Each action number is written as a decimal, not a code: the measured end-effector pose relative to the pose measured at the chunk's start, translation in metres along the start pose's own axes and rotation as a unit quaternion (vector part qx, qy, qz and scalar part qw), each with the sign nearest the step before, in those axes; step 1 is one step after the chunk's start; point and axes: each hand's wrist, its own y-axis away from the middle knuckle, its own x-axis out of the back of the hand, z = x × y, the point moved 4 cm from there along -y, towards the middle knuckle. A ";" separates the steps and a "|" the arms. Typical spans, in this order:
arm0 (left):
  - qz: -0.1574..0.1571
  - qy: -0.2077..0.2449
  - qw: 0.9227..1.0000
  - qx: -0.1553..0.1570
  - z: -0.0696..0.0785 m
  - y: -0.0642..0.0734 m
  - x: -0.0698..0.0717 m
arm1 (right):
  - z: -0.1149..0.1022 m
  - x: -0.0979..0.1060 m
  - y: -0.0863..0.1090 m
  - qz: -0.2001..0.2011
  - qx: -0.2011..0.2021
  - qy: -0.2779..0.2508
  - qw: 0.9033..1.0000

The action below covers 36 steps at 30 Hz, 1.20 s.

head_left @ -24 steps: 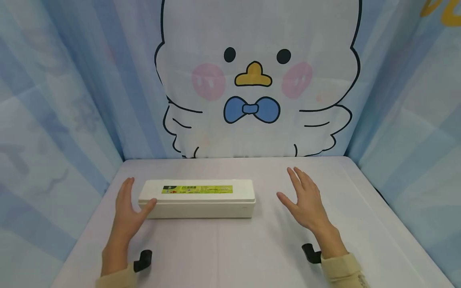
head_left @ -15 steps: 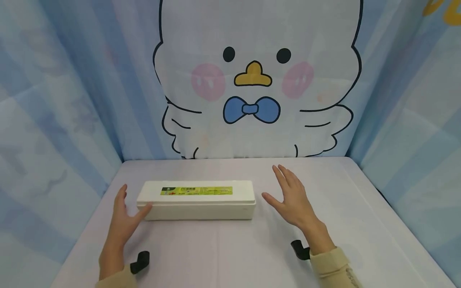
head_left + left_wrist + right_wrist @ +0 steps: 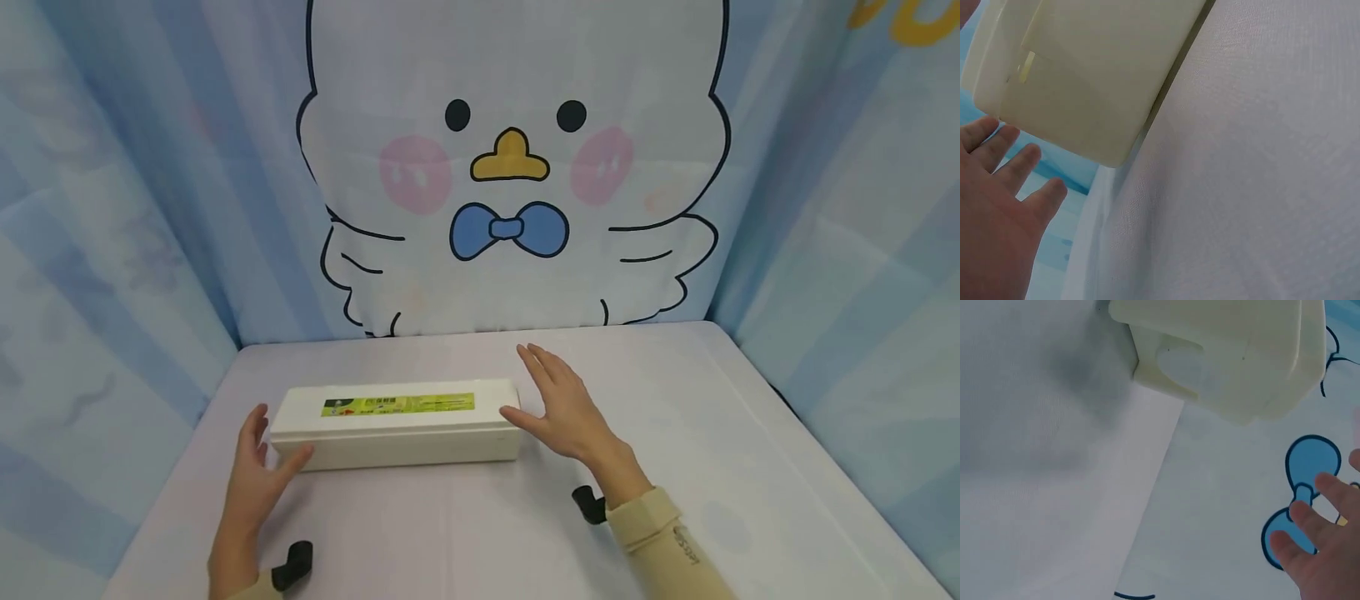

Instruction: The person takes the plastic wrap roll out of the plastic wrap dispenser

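A long cream-white lidded box (image 3: 405, 452) lies across the table, a yellow-green label (image 3: 397, 405) along its lid. At its left end is my left hand (image 3: 257, 487), fingers spread and the thumb at the front corner. The left wrist view has that hand's fingers (image 3: 1015, 170) right by the end wall of the box (image 3: 1085, 94). My right hand (image 3: 564, 414) hovers at the other end, its thumb overlapping the box's edge in the head view. From the right wrist, its straight fingers (image 3: 1310, 525) appear apart from the box's recessed end (image 3: 1222, 356).
A white cloth covers the table (image 3: 450, 542). Behind it hangs a curtain (image 3: 510, 283) printed with a white cartoon bird in a blue bow tie. Blue striped curtains (image 3: 90, 275) close off both sides. A black wrist device (image 3: 292, 565) sits by each sleeve.
My right hand has moved left, up to the right end of the box. My left hand stays at the left end, slightly lower in view. The head view has turned a little.
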 end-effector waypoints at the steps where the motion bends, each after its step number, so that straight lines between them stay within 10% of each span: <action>1: -0.003 0.004 1.000 0.005 -0.001 0.000 0.000 | -0.002 -0.003 -0.002 -0.005 0.003 -0.002 1.000; 21: -0.066 0.021 0.997 0.024 -0.017 -0.006 -0.008 | -0.023 -0.046 -0.028 -0.136 0.001 0.066 0.988; 36: -0.048 -0.013 0.997 0.057 -0.018 -0.005 -0.014 | -0.021 -0.048 -0.037 -0.176 0.004 0.069 0.982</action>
